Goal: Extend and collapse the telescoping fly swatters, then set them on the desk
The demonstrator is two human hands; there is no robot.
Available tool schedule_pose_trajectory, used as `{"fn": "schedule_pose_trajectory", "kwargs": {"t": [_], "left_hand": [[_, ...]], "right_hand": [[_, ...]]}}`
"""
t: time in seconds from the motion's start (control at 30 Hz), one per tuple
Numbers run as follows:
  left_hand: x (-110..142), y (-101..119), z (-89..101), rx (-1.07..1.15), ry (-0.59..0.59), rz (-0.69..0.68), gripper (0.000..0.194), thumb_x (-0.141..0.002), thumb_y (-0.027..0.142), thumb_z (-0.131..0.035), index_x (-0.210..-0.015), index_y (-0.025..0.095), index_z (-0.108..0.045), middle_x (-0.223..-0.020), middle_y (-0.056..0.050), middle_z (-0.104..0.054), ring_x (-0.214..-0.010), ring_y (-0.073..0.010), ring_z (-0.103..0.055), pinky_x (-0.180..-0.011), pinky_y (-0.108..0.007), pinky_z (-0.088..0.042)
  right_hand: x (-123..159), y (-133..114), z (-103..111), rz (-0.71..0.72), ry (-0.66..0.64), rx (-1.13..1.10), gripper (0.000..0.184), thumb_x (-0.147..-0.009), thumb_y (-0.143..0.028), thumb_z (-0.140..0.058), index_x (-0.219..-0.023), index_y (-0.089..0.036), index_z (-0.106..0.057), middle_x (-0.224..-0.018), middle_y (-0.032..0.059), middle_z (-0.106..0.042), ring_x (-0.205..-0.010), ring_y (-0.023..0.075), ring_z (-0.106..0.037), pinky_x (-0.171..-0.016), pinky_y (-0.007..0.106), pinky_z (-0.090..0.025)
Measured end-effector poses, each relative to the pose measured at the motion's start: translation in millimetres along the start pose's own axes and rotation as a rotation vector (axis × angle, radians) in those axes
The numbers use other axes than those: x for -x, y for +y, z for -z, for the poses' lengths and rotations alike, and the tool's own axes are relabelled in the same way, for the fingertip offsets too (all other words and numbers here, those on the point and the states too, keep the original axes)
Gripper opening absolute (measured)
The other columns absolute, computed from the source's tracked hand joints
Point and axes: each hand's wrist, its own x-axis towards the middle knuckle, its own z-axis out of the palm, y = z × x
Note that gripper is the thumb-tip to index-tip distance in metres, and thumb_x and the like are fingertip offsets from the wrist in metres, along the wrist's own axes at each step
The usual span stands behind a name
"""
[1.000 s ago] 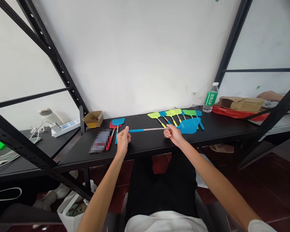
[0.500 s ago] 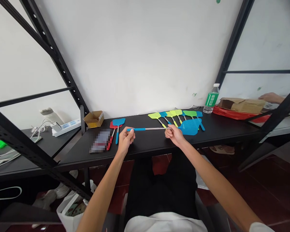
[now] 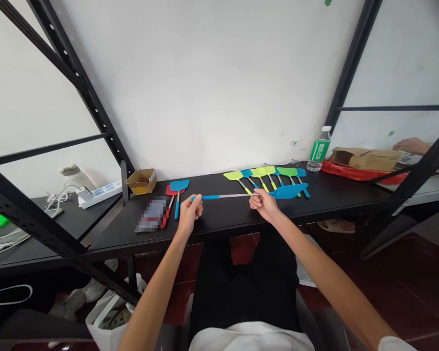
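Observation:
Stretched level between my hands is a blue fly swatter (image 3: 289, 191), its metal rod drawn out long. My left hand (image 3: 190, 208) is closed on the end of its blue grip. Fingers of my right hand (image 3: 263, 202) pinch the rod close to the paddle, which is tilted and seen nearly edge-on. Behind the right hand lies a row of several yellow, green and blue fly swatters (image 3: 265, 171) with short rods. Left of my left hand, another blue fly swatter (image 3: 179, 185) overlaps a red fly swatter (image 3: 168, 214).
The black table (image 3: 219, 219) carries a small open cardboard box (image 3: 142, 182), a blurred flat item (image 3: 151, 216), and a water bottle (image 3: 318, 150). A power strip (image 3: 100, 194) lies left. Black rack posts stand both sides. Another person's hand (image 3: 412, 145) is near a cardboard package (image 3: 369, 158).
The held blue fly swatter has turned about its rod, so its paddle went from showing its broad face to nearly edge-on. Both hands keep their hold in almost the same place.

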Motion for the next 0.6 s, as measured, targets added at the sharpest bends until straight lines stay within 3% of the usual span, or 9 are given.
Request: {"fn": "schedule_pose_trajectory", "kwargs": {"t": [0.1,0.27,0.47,0.6], "left_hand": [[0.6,0.9,-0.4,0.012,-0.028,0.004,0.025,-0.088,0.043,-0.065,-0.089,0.019,-0.058,-0.049,0.006,-0.050,-0.040,-0.0067,-0.036,-0.039,-0.018,-0.023],[0.4,-0.3,0.2,0.042,-0.037,-0.019,0.030,-0.087,0.040,-0.067,-0.108,0.022,-0.057,-0.053,0.007,-0.052,-0.039,-0.0049,-0.033,-0.041,-0.017,-0.028],[-1.0,-2.2,1.0,0.047,0.027,0.000,0.028,-0.084,0.044,-0.070,-0.088,0.020,-0.057,-0.048,0.008,-0.044,-0.040,-0.0060,-0.033,-0.039,-0.017,-0.022],[-1.5,-2.7,0.9,0.098,0.137,0.006,0.038,-0.084,0.044,-0.071,-0.066,0.019,-0.048,-0.045,0.009,-0.034,-0.039,-0.0050,-0.027,-0.040,-0.018,-0.024]], "right_hand": [[-1.0,0.5,1.9,-0.006,0.005,-0.019,0.049,-0.090,-0.029,-0.054,-0.043,-0.020,-0.042,-0.041,-0.0019,-0.030,-0.044,0.0116,-0.033,-0.047,0.028,-0.029],[-2.1,2.0,3.0,-0.019,0.010,-0.023,0.050,-0.090,-0.029,-0.054,-0.042,-0.020,-0.042,-0.041,-0.0017,-0.031,-0.044,0.0116,-0.033,-0.047,0.028,-0.029],[-1.9,2.4,1.6,-0.006,0.005,0.019,0.050,-0.090,-0.030,-0.053,-0.042,-0.021,-0.043,-0.040,-0.0019,-0.030,-0.044,0.0120,-0.032,-0.047,0.028,-0.029],[-1.4,2.8,-1.0,0.021,-0.050,0.102,0.051,-0.090,-0.035,-0.055,-0.042,-0.021,-0.043,-0.041,-0.0019,-0.031,-0.044,0.0122,-0.034,-0.048,0.029,-0.029]]}}
